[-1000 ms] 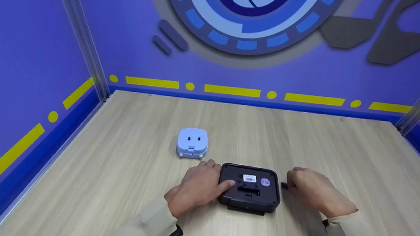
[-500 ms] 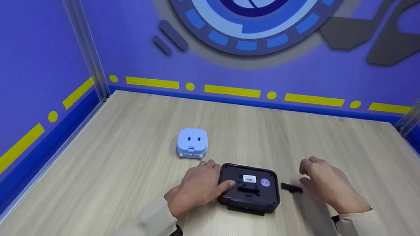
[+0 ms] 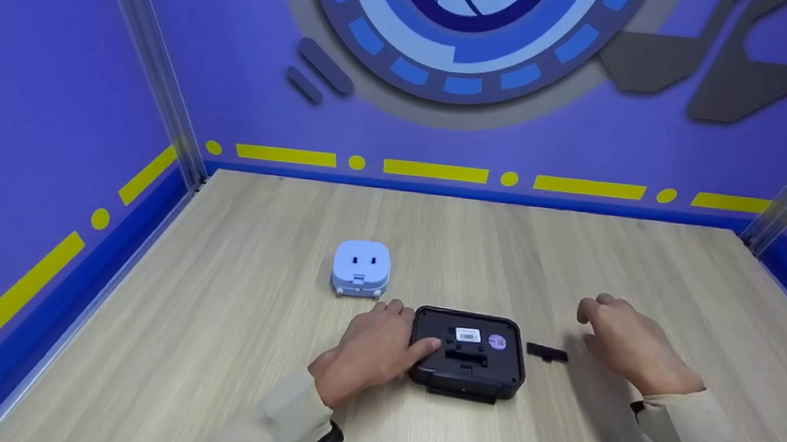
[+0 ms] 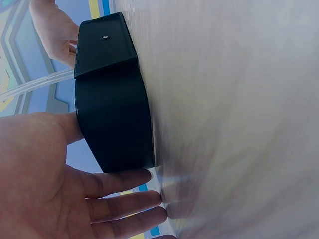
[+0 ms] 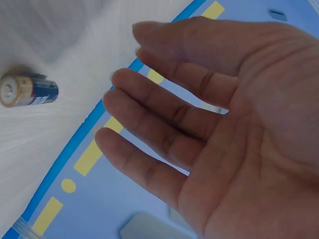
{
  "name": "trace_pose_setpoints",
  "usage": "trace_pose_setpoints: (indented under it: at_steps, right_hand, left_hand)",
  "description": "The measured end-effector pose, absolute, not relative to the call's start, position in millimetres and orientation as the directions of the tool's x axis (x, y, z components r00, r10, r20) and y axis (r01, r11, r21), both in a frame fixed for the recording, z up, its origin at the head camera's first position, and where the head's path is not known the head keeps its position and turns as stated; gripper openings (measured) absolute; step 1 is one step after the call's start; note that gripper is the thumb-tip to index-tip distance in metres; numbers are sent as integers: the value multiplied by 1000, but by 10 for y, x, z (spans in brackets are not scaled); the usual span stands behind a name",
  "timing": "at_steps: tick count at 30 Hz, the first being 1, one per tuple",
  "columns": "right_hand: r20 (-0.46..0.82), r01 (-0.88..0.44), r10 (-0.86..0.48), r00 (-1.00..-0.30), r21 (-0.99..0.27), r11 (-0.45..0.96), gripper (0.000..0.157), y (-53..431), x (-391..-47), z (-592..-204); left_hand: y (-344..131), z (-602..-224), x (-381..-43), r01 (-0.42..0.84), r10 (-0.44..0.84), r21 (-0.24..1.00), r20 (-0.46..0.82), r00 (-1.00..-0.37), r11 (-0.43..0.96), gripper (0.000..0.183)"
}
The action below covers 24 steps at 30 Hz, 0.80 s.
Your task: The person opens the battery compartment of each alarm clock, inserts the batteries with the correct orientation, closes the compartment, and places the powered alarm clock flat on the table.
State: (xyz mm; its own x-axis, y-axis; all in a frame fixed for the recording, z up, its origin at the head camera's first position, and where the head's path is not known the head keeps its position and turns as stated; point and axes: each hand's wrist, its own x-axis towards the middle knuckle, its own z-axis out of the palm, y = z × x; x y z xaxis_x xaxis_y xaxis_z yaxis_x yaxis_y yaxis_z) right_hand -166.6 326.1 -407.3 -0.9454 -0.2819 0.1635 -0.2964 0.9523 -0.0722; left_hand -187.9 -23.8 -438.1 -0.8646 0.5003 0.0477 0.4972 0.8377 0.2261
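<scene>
A black boxy device (image 3: 467, 367) lies on the table, its upper face showing a recessed slot, a barcode label and a round purple sticker. My left hand (image 3: 373, 346) holds its left edge, thumb on top and fingers along the side; the left wrist view shows this hand (image 4: 60, 174) against the device (image 4: 112, 114). To the right lies a small black cover (image 3: 547, 352). Beyond it my right hand (image 3: 630, 341) hovers, fingers loosely bent and holding nothing. A battery (image 5: 31, 91) is on the table in the right wrist view, apart from the fingers; the head view does not show it.
A light blue rounded device (image 3: 361, 268) with two dark slots stands behind my left hand. The wooden table (image 3: 259, 238) ends at blue-purple panels (image 3: 247, 115) at the back and sides, with metal posts (image 3: 159, 69) at the corners.
My right hand has let go of the small black cover, leaving it on the table, and has drawn back to the right. The left hand and the black device stay put.
</scene>
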Motion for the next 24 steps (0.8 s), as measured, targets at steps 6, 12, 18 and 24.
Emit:
trace_pose_setpoints:
  at_steps: [6,12,18,24]
  right_hand:
    - [109,-248,-238,-965,-96,964,19,3325,-1663,-4102]
    - [49,-215,-212,-976,-93,972,20,3353,-1675,-4132]
    - [-38,-162,-166,-985,-93,982,22,3344,-1714,-4139]
    - [-51,-155,-160,-986,-87,984,13,3342,-1731,-4153]
  left_hand:
    - [-238,-4370,-1868,497,500,224,50,-865,838,67]
    - [-238,-4360,-1860,496,499,220,48,-865,840,66]
    - [-239,-4362,-1864,492,497,223,37,-867,841,67]
    - [-239,-4360,-1864,493,498,226,35,-866,840,68]
